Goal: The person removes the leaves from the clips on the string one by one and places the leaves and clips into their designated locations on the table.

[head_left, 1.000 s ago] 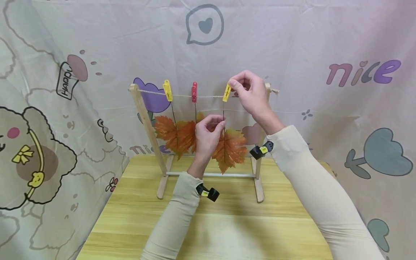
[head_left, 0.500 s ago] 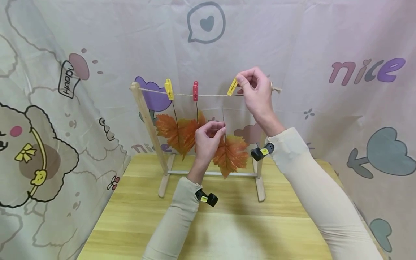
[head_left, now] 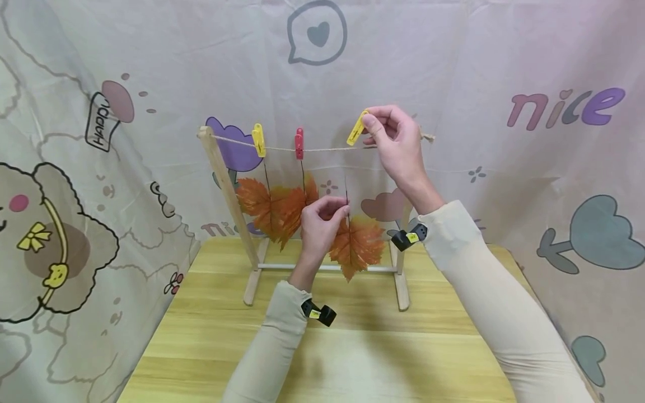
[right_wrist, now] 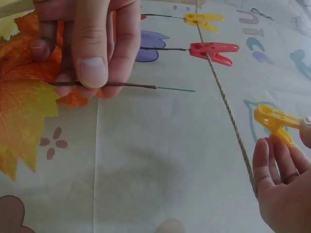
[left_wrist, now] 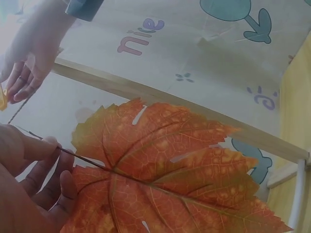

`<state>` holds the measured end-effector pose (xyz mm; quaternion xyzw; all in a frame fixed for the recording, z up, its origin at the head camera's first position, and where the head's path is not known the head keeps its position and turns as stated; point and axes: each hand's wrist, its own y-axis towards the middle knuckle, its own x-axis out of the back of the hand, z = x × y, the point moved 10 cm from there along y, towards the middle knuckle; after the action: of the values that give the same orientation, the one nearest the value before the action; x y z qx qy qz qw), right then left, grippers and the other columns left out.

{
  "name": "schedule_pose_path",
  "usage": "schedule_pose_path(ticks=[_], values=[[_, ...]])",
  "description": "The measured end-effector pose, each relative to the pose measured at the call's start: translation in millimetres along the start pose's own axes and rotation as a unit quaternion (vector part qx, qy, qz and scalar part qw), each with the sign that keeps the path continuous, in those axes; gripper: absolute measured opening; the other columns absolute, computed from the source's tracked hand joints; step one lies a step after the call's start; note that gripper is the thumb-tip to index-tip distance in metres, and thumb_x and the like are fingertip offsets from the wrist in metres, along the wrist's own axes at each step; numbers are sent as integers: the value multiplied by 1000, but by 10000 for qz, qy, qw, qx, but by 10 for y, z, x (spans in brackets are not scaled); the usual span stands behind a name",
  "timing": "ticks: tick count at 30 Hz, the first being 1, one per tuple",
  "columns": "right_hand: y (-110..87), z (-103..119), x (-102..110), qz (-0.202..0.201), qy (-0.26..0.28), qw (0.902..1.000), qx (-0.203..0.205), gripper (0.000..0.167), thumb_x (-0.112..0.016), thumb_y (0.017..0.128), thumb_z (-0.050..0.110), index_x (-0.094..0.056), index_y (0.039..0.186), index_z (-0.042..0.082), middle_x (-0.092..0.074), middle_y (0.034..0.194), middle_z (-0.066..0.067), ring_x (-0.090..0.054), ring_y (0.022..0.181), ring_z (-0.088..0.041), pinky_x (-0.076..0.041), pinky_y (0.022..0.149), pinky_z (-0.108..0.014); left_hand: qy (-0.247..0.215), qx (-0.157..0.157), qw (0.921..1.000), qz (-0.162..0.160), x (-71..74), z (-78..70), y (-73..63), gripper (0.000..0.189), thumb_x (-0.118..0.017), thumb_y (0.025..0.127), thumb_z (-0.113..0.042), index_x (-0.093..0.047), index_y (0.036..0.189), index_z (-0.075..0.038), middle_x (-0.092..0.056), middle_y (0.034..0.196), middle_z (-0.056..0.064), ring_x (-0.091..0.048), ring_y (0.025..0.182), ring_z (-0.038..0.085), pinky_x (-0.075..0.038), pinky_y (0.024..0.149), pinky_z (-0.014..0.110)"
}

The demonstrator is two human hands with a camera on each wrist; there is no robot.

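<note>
My left hand [head_left: 321, 226] pinches the thin dark stem of an orange artificial maple leaf [head_left: 356, 246] between thumb and fingers. The stem's bare green wire tip [right_wrist: 177, 90] sticks out past the fingers in the right wrist view, apart from the twine. A yellow clothespin [head_left: 356, 130] is pinched in my right hand [head_left: 398, 140] by its handle end, off the twine line [head_left: 325, 149] and just above it. Two more leaves [head_left: 269, 204] hang on the line's left part, one from a yellow clothespin [head_left: 258, 140], the other from a red clothespin [head_left: 299, 144].
A wooden frame with a left post [head_left: 229, 196] carries the twine, and a white rod [head_left: 289, 267] joins its feet. It stands on a wood-grain table [head_left: 201, 336]. Close behind hangs a printed cloth [head_left: 428, 56].
The right hand has taken the yellow clothespin off the twine, moving it up and slightly right. The leaf in my left hand has come free of that clothespin and moved down.
</note>
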<state>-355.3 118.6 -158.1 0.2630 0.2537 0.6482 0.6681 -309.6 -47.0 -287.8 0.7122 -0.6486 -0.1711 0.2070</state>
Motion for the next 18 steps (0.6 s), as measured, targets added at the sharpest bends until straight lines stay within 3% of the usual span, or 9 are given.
schedule_pose_path(ticks=[4, 12, 18], values=[[-18, 19, 7, 15, 12, 10000, 9, 21, -67, 100, 10, -70, 115, -5, -70, 98, -13, -67, 90, -28, -59, 77, -27, -6, 19, 10000, 54, 6, -54, -55, 12, -75, 89, 6, -73, 99, 13, -73, 96, 27, -68, 84, 39, -53, 72, 21], [-96, 37, 50, -31, 297, 9995, -80, 27, -67, 100, 8, -69, 121, -8, -69, 103, -15, -68, 88, -23, -59, 79, -29, -83, 117, 9999, 62, 13, 29, -106, 12, -73, 90, 8, -72, 100, 14, -73, 99, 27, -68, 87, 40, -54, 74, 22], [-182, 68, 128, -143, 300, 9994, 109, 25, -68, 99, 7, -71, 118, -9, -69, 103, -16, -68, 85, -22, -59, 78, -28, -96, 138, 9998, 42, 0, 273, -92, 13, -73, 91, 6, -72, 101, 14, -73, 99, 28, -68, 86, 43, -51, 70, 17]])
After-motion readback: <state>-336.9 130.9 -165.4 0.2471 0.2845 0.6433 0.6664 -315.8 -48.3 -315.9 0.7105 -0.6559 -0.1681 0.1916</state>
